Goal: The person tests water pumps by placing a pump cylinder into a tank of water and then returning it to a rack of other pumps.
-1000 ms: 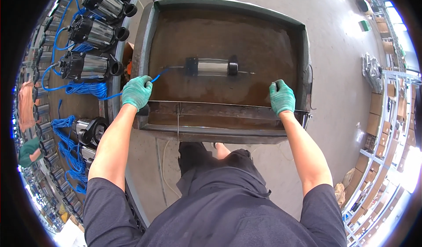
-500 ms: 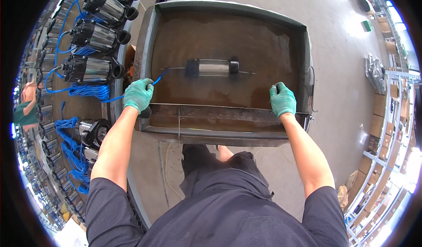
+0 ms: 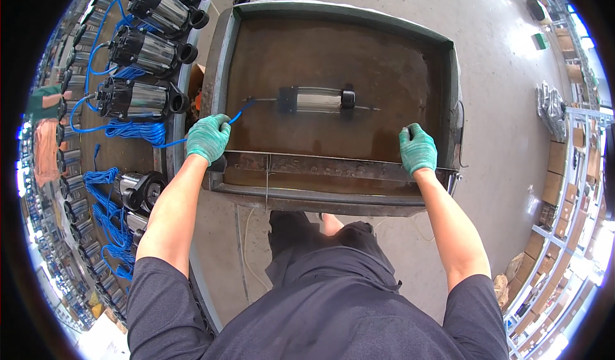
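Observation:
A steel-bodied pump (image 3: 318,100) with dark end parts lies on its side in brownish water, inside a grey metal tank (image 3: 346,9). A thin rod sticks out at each end of it. My left hand (image 3: 209,138), in a green glove, is closed round a blue cable (image 3: 240,113) at the tank's left side; the cable runs on toward the pump. My right hand (image 3: 418,148), gloved in the same green, is curled over the right end of a metal crossbar (image 3: 320,165). Its fingers hide whatever they grip.
Several similar pumps (image 3: 142,97) with coiled blue cables (image 3: 134,131) stand along a bench at the left. Shelving with cardboard boxes (image 3: 556,156) curves along the right. Wrapped silvery items (image 3: 551,109) lie on the floor beside it. A person's orange and green shape shows at the far left.
The whole view has shifted slightly, so the tank sits a little farther right. Both hands keep their places at the tank. At the far left, the other person has changed posture.

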A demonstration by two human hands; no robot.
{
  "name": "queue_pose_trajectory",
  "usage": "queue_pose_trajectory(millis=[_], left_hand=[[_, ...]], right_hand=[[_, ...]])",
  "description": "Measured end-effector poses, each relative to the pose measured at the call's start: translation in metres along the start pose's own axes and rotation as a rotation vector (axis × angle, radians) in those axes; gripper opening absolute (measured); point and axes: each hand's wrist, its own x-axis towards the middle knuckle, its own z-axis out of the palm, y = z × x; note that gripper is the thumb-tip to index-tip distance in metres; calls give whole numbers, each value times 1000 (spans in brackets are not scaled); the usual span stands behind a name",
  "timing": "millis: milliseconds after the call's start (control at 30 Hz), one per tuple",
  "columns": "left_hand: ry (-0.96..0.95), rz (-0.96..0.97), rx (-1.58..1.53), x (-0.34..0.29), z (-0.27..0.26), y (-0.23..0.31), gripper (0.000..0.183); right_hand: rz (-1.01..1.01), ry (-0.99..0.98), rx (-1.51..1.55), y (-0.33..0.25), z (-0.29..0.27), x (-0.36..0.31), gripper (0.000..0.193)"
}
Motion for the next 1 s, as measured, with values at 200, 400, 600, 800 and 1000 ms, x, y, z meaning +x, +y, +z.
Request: queue_pose_trajectory(millis=[200,400,600,800,1000], left_hand=[[-7,8,9,0,-3,3,24],[8,8,7,0,-1,1,23],[-10,-4,12,0,-2,3,24],[2,3,11,1,-1,2,24],[-1,-4,-6,-1,-4,4,25]], right_hand=[[-9,6,-6,3,2,1,30],[-2,6,1,1,0,0,30],[8,-11,-18,0,-1,0,29],[13,-9,-16,2,1,1,29],[12,-7,6,-1,-1,0,29]])
